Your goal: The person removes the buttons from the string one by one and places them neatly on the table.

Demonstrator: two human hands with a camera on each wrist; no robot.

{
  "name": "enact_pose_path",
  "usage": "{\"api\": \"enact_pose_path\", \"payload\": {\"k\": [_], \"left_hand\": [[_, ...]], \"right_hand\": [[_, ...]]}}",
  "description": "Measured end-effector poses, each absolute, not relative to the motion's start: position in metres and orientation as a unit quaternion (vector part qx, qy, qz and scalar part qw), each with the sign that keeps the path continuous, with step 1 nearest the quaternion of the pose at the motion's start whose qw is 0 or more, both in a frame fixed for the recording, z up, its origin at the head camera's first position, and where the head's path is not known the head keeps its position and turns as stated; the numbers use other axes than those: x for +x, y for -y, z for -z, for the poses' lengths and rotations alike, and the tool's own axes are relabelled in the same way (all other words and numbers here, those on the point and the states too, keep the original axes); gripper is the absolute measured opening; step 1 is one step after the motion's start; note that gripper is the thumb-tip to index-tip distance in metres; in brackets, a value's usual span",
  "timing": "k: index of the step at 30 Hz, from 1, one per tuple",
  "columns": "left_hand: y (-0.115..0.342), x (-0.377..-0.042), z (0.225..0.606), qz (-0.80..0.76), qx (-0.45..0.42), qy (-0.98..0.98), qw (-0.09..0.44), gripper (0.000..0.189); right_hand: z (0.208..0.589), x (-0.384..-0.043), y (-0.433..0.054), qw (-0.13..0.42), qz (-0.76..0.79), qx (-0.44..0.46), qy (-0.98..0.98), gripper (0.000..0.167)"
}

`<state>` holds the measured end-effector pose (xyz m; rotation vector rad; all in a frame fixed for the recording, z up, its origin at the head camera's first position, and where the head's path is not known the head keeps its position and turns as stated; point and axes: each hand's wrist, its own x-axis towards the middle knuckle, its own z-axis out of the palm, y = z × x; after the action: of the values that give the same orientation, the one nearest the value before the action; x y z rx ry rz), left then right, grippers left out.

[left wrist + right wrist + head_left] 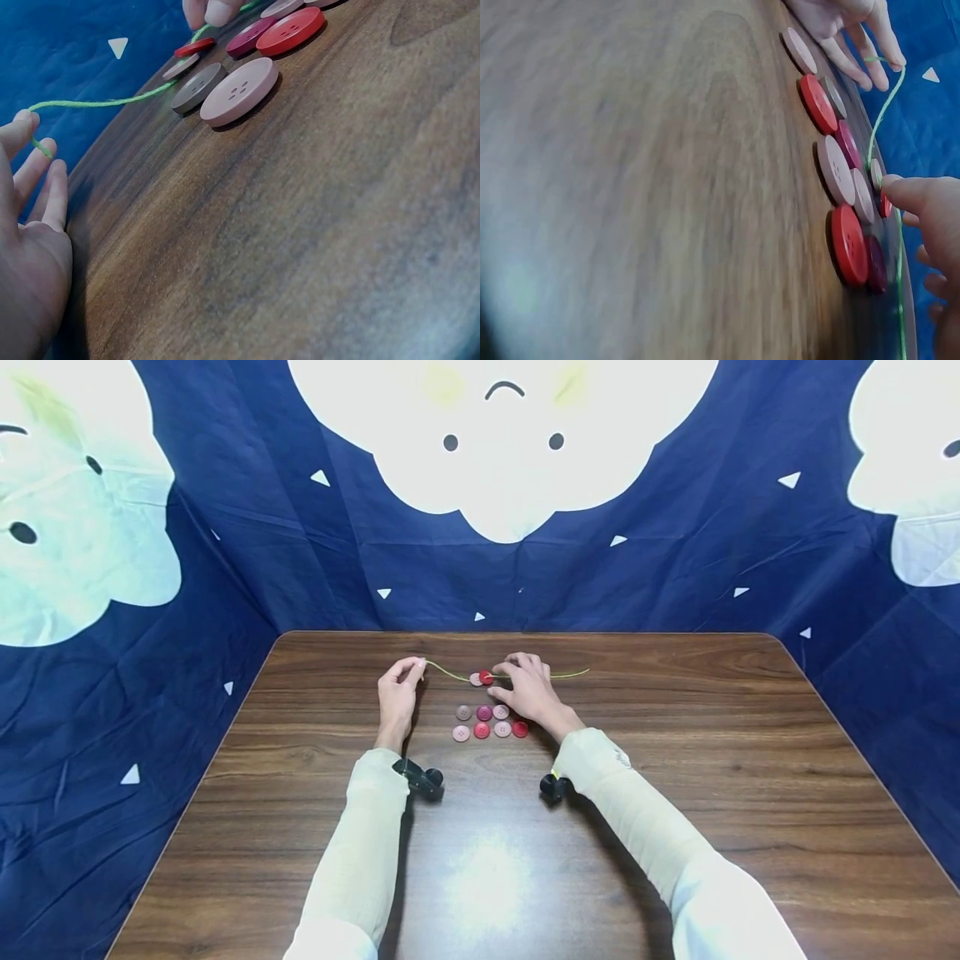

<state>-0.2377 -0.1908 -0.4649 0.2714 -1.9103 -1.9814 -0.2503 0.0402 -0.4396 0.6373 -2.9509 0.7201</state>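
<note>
Between the thumb and a finger of my left hand (397, 693) is the end of a thin green string (447, 672). From there the string runs right through a pale pink button (475, 679) and a red button (486, 677), which overlap. My right hand (528, 687) is beside the red button, thumb and index finger apart around its right side. In the right wrist view its thumb (900, 191) partly covers the red button. Past that hand the string's free end (573, 674) lies to the right.
Nearer the person, several loose buttons lie in two rows: a grey-brown one (464, 712), a magenta one (484, 712), plus pale pink and red ones (482, 730). Everything lies on a brown wooden table (300, 793) with a blue cloth (247, 560) behind.
</note>
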Motion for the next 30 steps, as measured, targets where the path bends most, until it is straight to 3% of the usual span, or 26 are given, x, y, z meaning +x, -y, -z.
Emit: {"api": "enact_pose_path", "payload": {"k": [8, 17, 25, 30], "left_hand": [[0.192, -0.236, 0.466, 0.718, 0.081, 0.661, 0.202, 0.009], [0.191, -0.238, 0.466, 0.704, 0.103, 0.678, 0.183, 0.020], [0.192, -0.239, 0.465, 0.705, 0.101, 0.678, 0.183, 0.022], [0.191, -0.237, 0.464, 0.705, 0.100, 0.677, 0.186, 0.022]], "right_hand": [[0.439, -0.253, -0.030, 0.012, -0.218, 0.194, 0.956, 0.046], [0.441, -0.257, -0.024, 0.006, -0.188, 0.191, 0.963, 0.045], [0.439, -0.257, -0.023, 0.013, -0.203, 0.196, 0.959, 0.028], [0.440, -0.256, -0.028, 0.017, -0.226, 0.194, 0.954, 0.027]]}}
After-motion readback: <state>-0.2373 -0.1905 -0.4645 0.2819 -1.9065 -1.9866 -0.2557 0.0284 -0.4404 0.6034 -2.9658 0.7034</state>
